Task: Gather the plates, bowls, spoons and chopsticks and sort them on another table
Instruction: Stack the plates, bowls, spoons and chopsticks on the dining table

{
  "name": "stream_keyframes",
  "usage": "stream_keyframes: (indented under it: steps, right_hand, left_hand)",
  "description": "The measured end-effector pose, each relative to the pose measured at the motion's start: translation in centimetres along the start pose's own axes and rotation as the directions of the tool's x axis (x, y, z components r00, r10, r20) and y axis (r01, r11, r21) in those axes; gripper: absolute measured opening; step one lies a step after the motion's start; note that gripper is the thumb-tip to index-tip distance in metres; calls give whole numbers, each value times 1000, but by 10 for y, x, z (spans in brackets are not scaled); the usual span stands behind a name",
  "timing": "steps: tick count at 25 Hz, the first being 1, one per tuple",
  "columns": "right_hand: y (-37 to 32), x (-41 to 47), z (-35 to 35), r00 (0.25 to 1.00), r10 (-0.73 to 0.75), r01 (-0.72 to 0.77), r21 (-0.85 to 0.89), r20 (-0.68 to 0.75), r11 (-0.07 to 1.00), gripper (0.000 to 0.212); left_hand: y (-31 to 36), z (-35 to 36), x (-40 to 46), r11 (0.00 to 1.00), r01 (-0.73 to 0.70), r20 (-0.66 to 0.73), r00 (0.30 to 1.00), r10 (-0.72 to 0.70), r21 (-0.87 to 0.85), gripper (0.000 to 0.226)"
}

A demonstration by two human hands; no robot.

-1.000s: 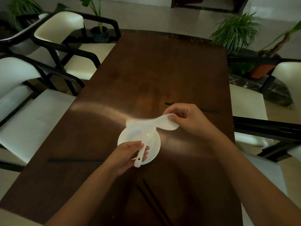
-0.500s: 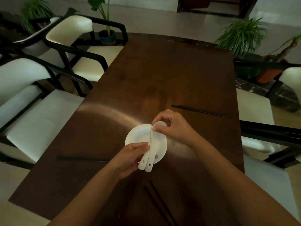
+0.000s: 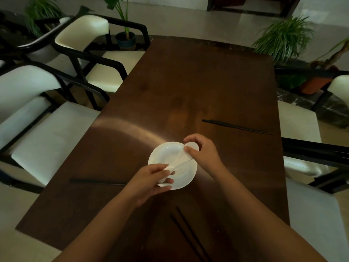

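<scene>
A white bowl [image 3: 166, 152] sits near the middle of the dark wooden table [image 3: 188, 87]. White spoons [image 3: 179, 160] lie across the bowl. My left hand [image 3: 151, 179] grips their handles at the bowl's near rim. My right hand [image 3: 204, 150] pinches a spoon's scoop end at the far right rim. Three pairs of black chopsticks lie on the table: one pair [image 3: 236, 126] to the right, one pair [image 3: 98, 182] to the left, one pair [image 3: 188, 233] near me between my forearms.
Cream armchairs with black frames [image 3: 98, 52] [image 3: 28, 114] stand along the table's left side, and more seats [image 3: 298, 120] on the right. Potted plants [image 3: 283, 36] stand on the floor beyond the far corners.
My right hand brought a spoon in over the bowl and laid it beside the one in my left hand. Both hands now hold the spoons together across the bowl.
</scene>
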State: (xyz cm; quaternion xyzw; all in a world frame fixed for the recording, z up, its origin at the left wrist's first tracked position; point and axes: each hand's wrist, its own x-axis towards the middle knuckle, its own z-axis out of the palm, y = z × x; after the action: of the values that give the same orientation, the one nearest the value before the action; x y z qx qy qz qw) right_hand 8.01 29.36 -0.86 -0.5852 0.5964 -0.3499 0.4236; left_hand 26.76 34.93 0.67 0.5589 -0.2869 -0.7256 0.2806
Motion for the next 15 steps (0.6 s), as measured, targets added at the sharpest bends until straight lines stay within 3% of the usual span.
stream_keyframes:
  steps: [2, 5, 10, 15]
  right_hand:
    - [8, 0, 10, 997, 58, -57, 27, -43, 998, 14]
    - [15, -2, 25, 992, 125, -125, -11, 25, 992, 27]
    - [18, -3, 42, 982, 188, -190, -220, -29, 957, 36]
    - [16, 1, 60, 977, 202, -209, -429, -63, 879, 41]
  left_hand:
    - [-1, -13, 9, 998, -52, -143, 989, 48, -21, 22]
    - [6, -31, 25, 996, -77, -219, 974, 63, -52, 21]
    - [20, -53, 47, 998, 59, -157, 986, -56, 17, 21]
    - [26, -62, 63, 987, 90, -134, 988, -72, 133, 27]
